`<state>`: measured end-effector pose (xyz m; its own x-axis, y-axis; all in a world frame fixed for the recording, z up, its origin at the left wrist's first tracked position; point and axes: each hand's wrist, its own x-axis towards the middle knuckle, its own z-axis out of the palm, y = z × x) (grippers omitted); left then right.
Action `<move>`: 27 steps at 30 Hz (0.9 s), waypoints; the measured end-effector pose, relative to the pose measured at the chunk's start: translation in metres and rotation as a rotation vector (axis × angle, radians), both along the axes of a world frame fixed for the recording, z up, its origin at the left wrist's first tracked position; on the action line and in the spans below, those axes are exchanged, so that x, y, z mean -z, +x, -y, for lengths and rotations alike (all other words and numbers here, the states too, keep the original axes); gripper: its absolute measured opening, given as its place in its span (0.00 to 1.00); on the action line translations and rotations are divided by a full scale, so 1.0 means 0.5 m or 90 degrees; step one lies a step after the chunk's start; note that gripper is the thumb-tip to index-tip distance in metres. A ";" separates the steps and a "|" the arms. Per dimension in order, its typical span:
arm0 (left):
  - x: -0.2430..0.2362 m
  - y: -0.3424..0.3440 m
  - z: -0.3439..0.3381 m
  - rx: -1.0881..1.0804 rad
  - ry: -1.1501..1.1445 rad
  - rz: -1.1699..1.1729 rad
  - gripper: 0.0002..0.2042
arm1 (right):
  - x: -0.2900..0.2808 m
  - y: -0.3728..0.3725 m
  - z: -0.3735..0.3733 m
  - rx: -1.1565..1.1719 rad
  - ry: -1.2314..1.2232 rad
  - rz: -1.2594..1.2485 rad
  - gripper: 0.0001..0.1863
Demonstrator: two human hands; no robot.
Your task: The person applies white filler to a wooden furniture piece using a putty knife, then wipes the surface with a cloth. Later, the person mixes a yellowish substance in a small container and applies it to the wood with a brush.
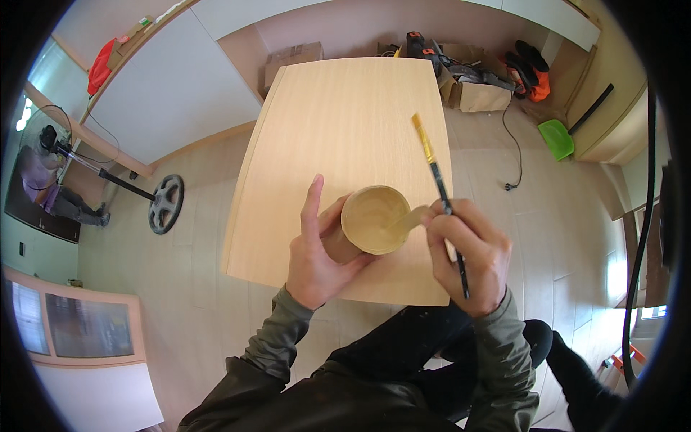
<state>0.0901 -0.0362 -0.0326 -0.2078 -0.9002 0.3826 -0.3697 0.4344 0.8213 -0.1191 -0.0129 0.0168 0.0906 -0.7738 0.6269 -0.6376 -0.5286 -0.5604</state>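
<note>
My left hand point(318, 248) is wrapped round a round cup point(344, 245), thumb on the near side and index finger stretched out past it. Inside the cup is a beige, paint-like substance point(371, 216). A flat, pale stirring stick point(410, 222) dips into it at the right, its upper end pinched by my right hand point(471, 252). That same hand also grips a slim paintbrush point(439, 180) with a dark handle, bristles pointing away from me and yellowish. Both hands are over the near part of a pale wooden panel point(338, 122).
Cardboard boxes point(486, 97) with tools stand beyond the panel. A green dustpan point(556, 139) and a cord with a plug point(511, 186) lie on the right floor. At left, a stand with a round grey base point(166, 204) stands near a small distant person point(50, 180).
</note>
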 end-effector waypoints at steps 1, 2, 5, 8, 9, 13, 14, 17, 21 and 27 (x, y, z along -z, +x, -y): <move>-0.002 -0.001 0.002 0.001 -0.001 -0.003 0.57 | 0.002 0.005 0.001 -0.015 -0.001 0.013 0.09; -0.002 -0.002 0.003 0.001 0.001 -0.003 0.57 | 0.005 0.017 0.004 -0.031 -0.003 0.027 0.09; 0.002 -0.007 0.007 0.008 0.005 -0.011 0.58 | 0.010 0.038 0.035 -0.049 -0.027 0.041 0.09; 0.004 -0.006 0.007 0.002 0.012 -0.013 0.59 | 0.020 0.038 0.068 -0.031 -0.075 0.043 0.08; -0.002 -0.006 0.006 0.000 0.016 -0.003 0.59 | 0.017 0.031 0.064 -0.021 -0.074 0.031 0.08; -0.003 -0.002 0.002 0.007 0.023 0.012 0.60 | 0.018 -0.011 0.032 -0.036 -0.076 -0.046 0.17; -0.006 -0.004 0.000 0.006 0.039 -0.002 0.61 | 0.009 -0.015 0.021 -0.041 -0.061 -0.053 0.17; -0.012 -0.002 -0.004 0.004 0.067 -0.018 0.62 | -0.002 -0.007 0.013 -0.105 -0.026 -0.046 0.19; -0.005 -0.001 0.006 0.029 0.061 -0.033 0.61 | -0.002 0.013 0.048 -0.177 -0.008 -0.057 0.20; -0.004 -0.003 0.007 0.047 0.051 -0.044 0.62 | -0.011 -0.001 0.068 -0.141 -0.064 -0.124 0.20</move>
<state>0.0888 -0.0399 -0.0308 -0.2499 -0.9117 0.3263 -0.2812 0.3908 0.8765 -0.1196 -0.0470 0.0225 0.3768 -0.6564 0.6536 -0.5908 -0.7137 -0.3762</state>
